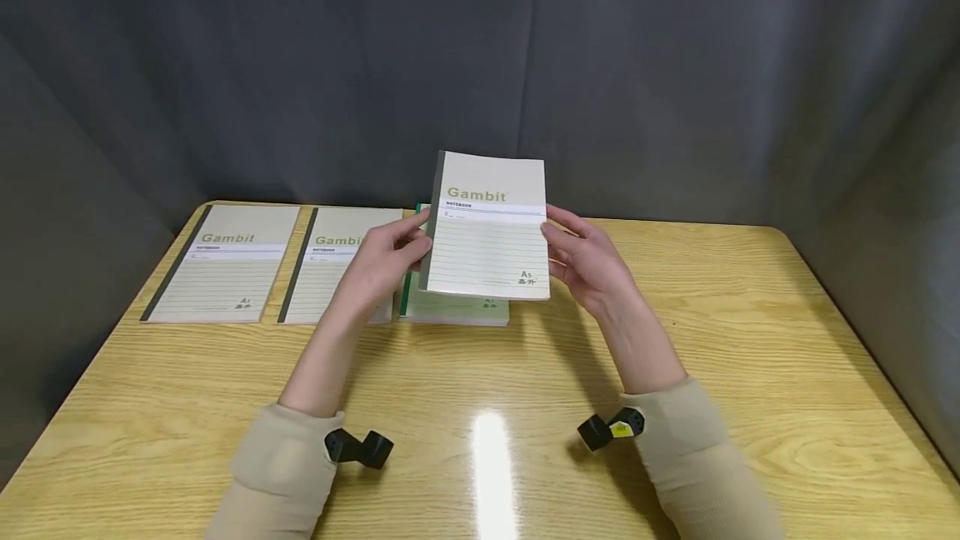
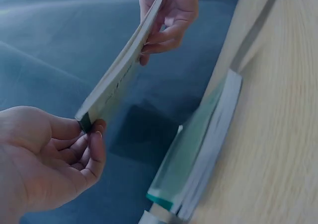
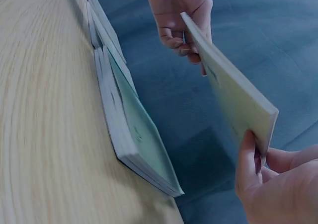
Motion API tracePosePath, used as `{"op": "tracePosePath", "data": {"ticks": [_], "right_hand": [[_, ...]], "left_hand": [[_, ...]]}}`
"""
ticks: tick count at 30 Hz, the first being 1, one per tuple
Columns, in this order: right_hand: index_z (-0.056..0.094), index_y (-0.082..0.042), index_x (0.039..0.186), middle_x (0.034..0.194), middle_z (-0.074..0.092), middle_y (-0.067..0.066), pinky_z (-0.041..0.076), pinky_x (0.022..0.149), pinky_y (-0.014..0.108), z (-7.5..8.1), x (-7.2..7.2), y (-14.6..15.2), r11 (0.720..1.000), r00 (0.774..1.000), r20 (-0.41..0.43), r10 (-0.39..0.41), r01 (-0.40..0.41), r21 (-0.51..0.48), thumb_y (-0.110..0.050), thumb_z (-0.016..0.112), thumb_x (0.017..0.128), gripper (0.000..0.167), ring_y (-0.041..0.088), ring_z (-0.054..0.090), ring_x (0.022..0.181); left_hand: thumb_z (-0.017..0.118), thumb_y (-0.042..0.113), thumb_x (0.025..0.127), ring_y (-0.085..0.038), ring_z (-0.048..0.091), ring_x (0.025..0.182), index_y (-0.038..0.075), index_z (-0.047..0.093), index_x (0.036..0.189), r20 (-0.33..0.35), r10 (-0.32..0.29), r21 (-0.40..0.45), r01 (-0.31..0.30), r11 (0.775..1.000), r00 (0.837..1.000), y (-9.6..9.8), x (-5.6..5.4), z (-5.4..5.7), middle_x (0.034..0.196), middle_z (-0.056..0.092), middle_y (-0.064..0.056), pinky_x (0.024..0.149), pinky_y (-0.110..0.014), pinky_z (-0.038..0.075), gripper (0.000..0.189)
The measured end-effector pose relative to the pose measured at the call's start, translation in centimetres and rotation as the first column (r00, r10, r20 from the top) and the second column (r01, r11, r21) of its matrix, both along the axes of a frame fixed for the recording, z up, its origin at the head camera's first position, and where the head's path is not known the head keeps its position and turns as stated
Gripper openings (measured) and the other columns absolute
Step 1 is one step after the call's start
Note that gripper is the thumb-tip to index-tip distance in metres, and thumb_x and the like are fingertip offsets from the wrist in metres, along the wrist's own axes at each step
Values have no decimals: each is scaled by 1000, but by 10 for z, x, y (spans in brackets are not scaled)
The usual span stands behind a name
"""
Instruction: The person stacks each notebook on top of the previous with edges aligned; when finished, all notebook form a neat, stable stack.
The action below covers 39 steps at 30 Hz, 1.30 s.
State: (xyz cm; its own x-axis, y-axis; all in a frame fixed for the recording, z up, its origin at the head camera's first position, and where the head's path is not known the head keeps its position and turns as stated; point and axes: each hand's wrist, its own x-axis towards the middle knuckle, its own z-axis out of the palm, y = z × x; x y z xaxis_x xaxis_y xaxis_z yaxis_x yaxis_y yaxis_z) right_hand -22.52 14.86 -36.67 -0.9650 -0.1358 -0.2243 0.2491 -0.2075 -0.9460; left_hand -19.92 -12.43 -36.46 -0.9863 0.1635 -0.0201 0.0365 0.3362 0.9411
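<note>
Between both hands a white-covered notebook [image 1: 491,257] with a dark grey spine is held up above the table, its "Gambit" cover facing the head camera. My left hand [image 1: 382,263] pinches its spine edge between thumb and fingers, as the left wrist view also shows with that hand [image 2: 54,159]. On the opposite edge my right hand [image 1: 588,261] grips with the thumb on the cover and fingers behind. Beneath it, partly hidden, lies a small stack topped by a green-covered notebook [image 1: 457,311] with a green spine.
Two more white notebooks lie to the left in a row, the far-left notebook [image 1: 225,273] and the middle notebook [image 1: 337,273], partly covered by the left arm. They lie on a wooden table [image 1: 712,315]. A dark grey curtain [image 1: 637,65] hangs behind the table's back edge.
</note>
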Motion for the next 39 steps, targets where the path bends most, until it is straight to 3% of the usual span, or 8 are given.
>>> {"op": "tracePosePath", "data": {"ticks": [4, 7, 10, 17, 23, 27, 39], "right_hand": [[49, -11, 153, 107, 70, -6, 57, 71, 19, -7, -4, -12, 998, 1000, 1, -10, 9, 60, -16, 57, 106, 48, 5, 68, 84], [52, -9, 151, 106, 69, -5, 57, 71, 19, -14, -7, -18, 998, 1000, 6, -12, 12, 66, -15, 56, 107, 45, 5, 68, 85], [54, -5, 149, 104, 70, -5, 58, 71, 18, -21, -9, -23, 998, 1000, 19, -9, 8, 63, -16, 54, 107, 43, 6, 69, 87], [54, 3, 146, 92, 71, -5, 57, 69, 15, -32, -9, -29, 997, 1000, 30, 6, -8, 71, -16, 53, 108, 42, 6, 68, 84], [58, 2, 143, 96, 74, -6, 58, 76, 19, -34, -11, -28, 991, 1000, 4, 24, -24, 128, -16, 57, 106, 41, 6, 69, 88], [57, 2, 143, 97, 72, -5, 58, 80, 21, -35, -12, -27, 986, 999, -4, 40, -39, 162, -16, 58, 105, 42, 6, 67, 86], [51, 0, 149, 135, 67, 17, 57, 94, 31, -38, -15, -28, 967, 991, 18, 132, -133, 219, -21, 54, 108, 47, 9, 70, 95]], "left_hand": [[48, 15, 109, -20, 50, 85, 12, 39, 159, 27, 15, -28, -14, 1000, 1000, -7, -2, -7, 110, 55, -8, 80, -35, 46, 51], [48, 14, 109, -20, 50, 88, 12, 39, 159, 47, 31, -40, -29, 999, 998, -12, -5, -12, 112, 54, -9, 82, -34, 49, 51], [48, 13, 109, -22, 53, 89, 11, 40, 158, 50, 56, -73, -53, 996, 997, -16, -7, -17, 113, 55, -10, 83, -36, 50, 50], [48, 14, 108, -22, 53, 88, 11, 45, 156, 27, 107, -165, -101, 981, 994, -21, -12, -31, 117, 60, -15, 69, -26, 43, 48], [50, 16, 108, -26, 56, 106, 13, 45, 156, 27, 130, -228, -120, 966, 991, -17, -16, -35, 129, 61, -17, 78, -28, 44, 49], [52, 16, 107, -27, 57, 108, 13, 46, 156, 15, 144, -256, -135, 957, 990, -15, -17, -35, 129, 62, -17, 82, -30, 45, 49], [52, 15, 108, -25, 58, 107, 8, 41, 157, 45, 126, -304, -107, 947, 991, -17, -18, -39, 126, 62, -16, 81, -29, 45, 51]]}}
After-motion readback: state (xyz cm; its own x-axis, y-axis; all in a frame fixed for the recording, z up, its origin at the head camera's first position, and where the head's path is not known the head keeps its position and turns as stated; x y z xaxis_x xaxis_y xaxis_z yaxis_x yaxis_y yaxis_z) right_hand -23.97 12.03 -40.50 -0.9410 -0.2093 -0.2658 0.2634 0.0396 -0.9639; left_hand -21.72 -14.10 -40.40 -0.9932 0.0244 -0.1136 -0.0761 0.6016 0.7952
